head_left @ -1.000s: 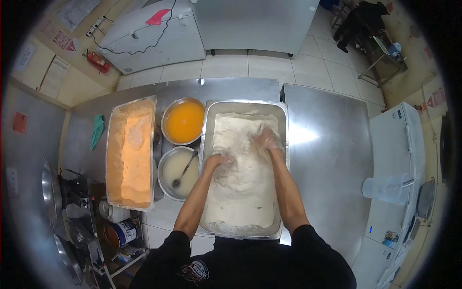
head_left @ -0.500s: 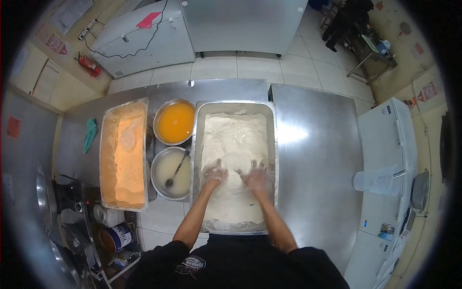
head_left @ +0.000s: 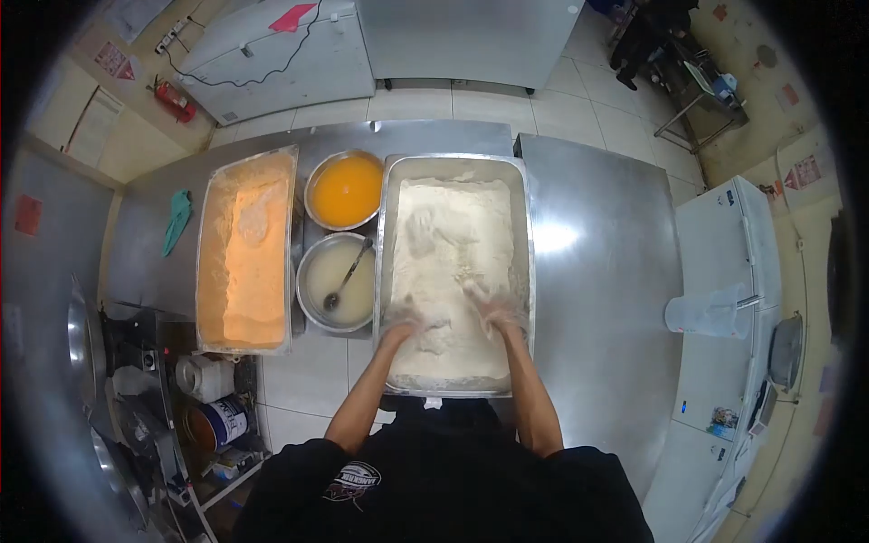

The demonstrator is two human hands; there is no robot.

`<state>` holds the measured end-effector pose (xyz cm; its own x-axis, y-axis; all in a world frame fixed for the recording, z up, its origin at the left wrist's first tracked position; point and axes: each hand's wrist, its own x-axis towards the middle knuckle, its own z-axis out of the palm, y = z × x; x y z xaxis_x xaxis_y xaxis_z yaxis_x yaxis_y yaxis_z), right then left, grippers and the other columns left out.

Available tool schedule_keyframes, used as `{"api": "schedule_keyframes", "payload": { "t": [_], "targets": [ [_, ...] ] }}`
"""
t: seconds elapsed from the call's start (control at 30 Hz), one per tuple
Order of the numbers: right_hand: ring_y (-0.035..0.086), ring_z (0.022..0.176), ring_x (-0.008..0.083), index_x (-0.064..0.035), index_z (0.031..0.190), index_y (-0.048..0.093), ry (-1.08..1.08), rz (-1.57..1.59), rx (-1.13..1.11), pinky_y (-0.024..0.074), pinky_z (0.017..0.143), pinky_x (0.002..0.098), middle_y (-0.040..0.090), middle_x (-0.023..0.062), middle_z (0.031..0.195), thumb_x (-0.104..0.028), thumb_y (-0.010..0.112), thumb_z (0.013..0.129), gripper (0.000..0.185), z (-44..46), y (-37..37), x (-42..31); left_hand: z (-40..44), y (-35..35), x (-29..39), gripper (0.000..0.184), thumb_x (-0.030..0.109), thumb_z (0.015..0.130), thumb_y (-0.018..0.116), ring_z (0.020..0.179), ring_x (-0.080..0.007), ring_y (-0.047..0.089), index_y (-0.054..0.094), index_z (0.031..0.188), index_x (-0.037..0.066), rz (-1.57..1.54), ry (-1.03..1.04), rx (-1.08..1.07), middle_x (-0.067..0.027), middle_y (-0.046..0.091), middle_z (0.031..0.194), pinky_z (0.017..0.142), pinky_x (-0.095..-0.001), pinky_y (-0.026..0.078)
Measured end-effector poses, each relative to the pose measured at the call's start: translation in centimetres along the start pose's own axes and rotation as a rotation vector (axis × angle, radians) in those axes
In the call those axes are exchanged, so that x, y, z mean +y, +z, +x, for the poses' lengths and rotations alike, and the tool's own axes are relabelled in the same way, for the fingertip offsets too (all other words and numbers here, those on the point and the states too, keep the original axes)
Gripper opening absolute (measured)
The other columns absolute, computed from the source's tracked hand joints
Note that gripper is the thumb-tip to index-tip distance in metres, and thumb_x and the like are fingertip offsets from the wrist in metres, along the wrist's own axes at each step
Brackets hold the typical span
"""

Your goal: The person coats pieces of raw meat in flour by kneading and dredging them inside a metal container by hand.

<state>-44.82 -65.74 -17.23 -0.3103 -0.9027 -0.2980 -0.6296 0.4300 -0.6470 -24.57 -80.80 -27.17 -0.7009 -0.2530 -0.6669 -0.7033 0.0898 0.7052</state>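
Note:
A deep rectangular metal pan (head_left: 529,271) filled with white, flour-like powder (head_left: 453,199) lies in front of me. My left hand (head_left: 404,323), blurred and dusted white, is at the powder's near left side with its fingers apart. Over the near right part is my right hand (head_left: 496,310), also powdery, fingers spread and holding nothing visible. A powder-coated lump (head_left: 422,230) shows at the far left of the powder. Smaller clumps lie around and between the hands; what they are under the coating cannot be made out.
Left of the pan stand a bowl of orange liquid (head_left: 345,190) and a bowl of cloudy liquid (head_left: 317,271) with a ladle (head_left: 348,276). Farther left are a pan of orange powder (head_left: 255,299) and a green cloth (head_left: 177,221). A steel table (head_left: 602,299) extends right. A person (head_left: 647,41) stands far off.
The view has shifted, so the pan sits higher in it. My hands have drawn toward the pan's near end and moved slightly apart. The powder's surface is rearranged, with a lump at the far left.

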Motion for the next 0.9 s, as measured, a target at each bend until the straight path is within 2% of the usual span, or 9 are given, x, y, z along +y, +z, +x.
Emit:
{"api": "schedule_keyframes", "payload": {
  "t": [0.1, 0.2, 0.3, 0.37, 0.43, 0.5, 0.6, 0.7, 0.9],
  "targets": [
    [0.057, 0.071, 0.0267, -0.0016, 0.126, 0.026, 0.397, -0.072, 0.03, 0.0457, 0.063, 0.0373, 0.057, 0.0175, 0.089, -0.05, 0.033, 0.082, 0.067, -0.9, 6.3, -1.2, -1.6, 3.3, -2.1, 0.072, 0.044, 0.077, 0.043, 0.119, -0.0245, 0.03, 0.017, 0.13, 0.003, 0.209, -0.008, -0.01, -0.0172, 0.026, 0.131, 0.098, -0.0323, 0.022],
    [0.057, 0.071, 0.0259, 0.0005, 0.124, 0.03, 0.651, -0.113, 0.041, 0.0455, 0.065, 0.0364, 0.057, 0.0187, 0.087, -0.056, 0.03, 0.08, 0.072, -1.6, 8.5, -1.7, -1.4, 3.1, -2.0, 0.072, 0.045, 0.077, 0.044, 0.119, -0.0232, 0.029, 0.019, 0.13, 0.004, -0.248, -0.059, -0.079, -0.0149, 0.025, 0.132, 0.098, -0.0314, 0.022],
    [0.055, 0.088, 0.0299, 0.0016, 0.122, 0.033, 0.73, 0.604, 0.014, 0.0414, 0.079, 0.0338, 0.057, 0.0196, 0.093, -0.056, 0.029, 0.08, 0.072, 0.3, 7.0, 0.1, -1.2, 1.3, 1.1, 0.069, 0.044, 0.076, 0.046, 0.118, -0.0215, 0.03, 0.023, 0.128, 0.004, -0.788, -0.186, -0.109, -0.0121, 0.028, 0.131, 0.097, -0.0305, 0.025],
    [0.051, 0.094, 0.0243, 0.0026, 0.115, 0.042, 0.342, 1.437, 0.405, 0.0377, 0.083, 0.0331, 0.049, 0.0167, 0.111, -0.055, 0.035, 0.08, 0.068, 3.0, 8.1, 2.0, -1.2, 0.5, 4.2, 0.064, 0.043, 0.076, 0.048, 0.115, -0.0199, 0.035, 0.031, 0.125, 0.005, -0.993, -0.263, -0.042, -0.0096, 0.035, 0.127, 0.092, -0.0299, 0.03],
    [0.052, 0.089, 0.0239, -0.0002, 0.109, 0.048, 0.576, 1.162, 0.432, 0.04, 0.076, 0.0345, 0.053, 0.0155, 0.102, -0.052, 0.037, 0.08, 0.06, 0.6, 2.2, -1.8, -1.1, -1.2, 4.8, 0.062, 0.042, 0.076, 0.048, 0.111, -0.0196, 0.036, 0.032, 0.124, 0.006, -1.09, -0.242, -0.072, -0.0094, 0.037, 0.124, 0.091, -0.0306, 0.031],
    [0.052, 0.092, 0.0257, -0.0018, 0.111, 0.048, 0.719, 0.688, 0.194, 0.0414, 0.077, 0.0322, 0.054, 0.0123, 0.104, -0.049, 0.044, 0.079, 0.057, -1.1, 0.7, -0.3, -1.5, -1.6, 3.6, 0.06, 0.04, 0.076, 0.048, 0.108, -0.0193, 0.038, 0.033, 0.124, 0.006, -0.871, -0.166, -0.077, -0.0093, 0.039, 0.12, 0.089, -0.0313, 0.032],
    [0.052, 0.089, 0.0258, -0.0014, 0.108, 0.048, 0.605, 0.108, 0.057, 0.0415, 0.074, 0.0334, 0.055, 0.0131, 0.1, -0.044, 0.046, 0.077, 0.052, -4.6, 5.8, 4.2, -3.2, 2.3, -0.3, 0.058, 0.038, 0.076, 0.047, 0.103, -0.0188, 0.04, 0.035, 0.123, 0.007, -0.02, -0.021, 0.005, -0.009, 0.041, 0.115, 0.087, -0.0322, 0.033],
    [0.052, 0.085, 0.026, -0.001, 0.105, 0.049, 0.503, 0.236, 0.257, 0.0416, 0.072, 0.0346, 0.055, 0.0139, 0.095, -0.039, 0.049, 0.076, 0.048, -5.5, 14.6, 6.7, -3.1, 7.5, -1.3, 0.055, 0.037, 0.076, 0.047, 0.098, -0.0183, 0.042, 0.037, 0.122, 0.008, 0.406, 0.009, 0.089, -0.0087, 0.044, 0.11, 0.084, -0.0332, 0.034],
    [0.053, 0.078, 0.0264, -0.0002, 0.099, 0.049, 0.322, 0.484, 0.348, 0.0418, 0.067, 0.0371, 0.055, 0.0155, 0.085, -0.03, 0.054, 0.073, 0.04, 1.2, 11.5, 6.0, 1.9, 2.1, 4.3, 0.051, 0.033, 0.075, 0.047, 0.087, -0.0172, 0.046, 0.04, 0.12, 0.01, 0.189, 0.061, 0.29, -0.0082, 0.049, 0.099, 0.079, -0.0352, 0.037]
  ]
}}
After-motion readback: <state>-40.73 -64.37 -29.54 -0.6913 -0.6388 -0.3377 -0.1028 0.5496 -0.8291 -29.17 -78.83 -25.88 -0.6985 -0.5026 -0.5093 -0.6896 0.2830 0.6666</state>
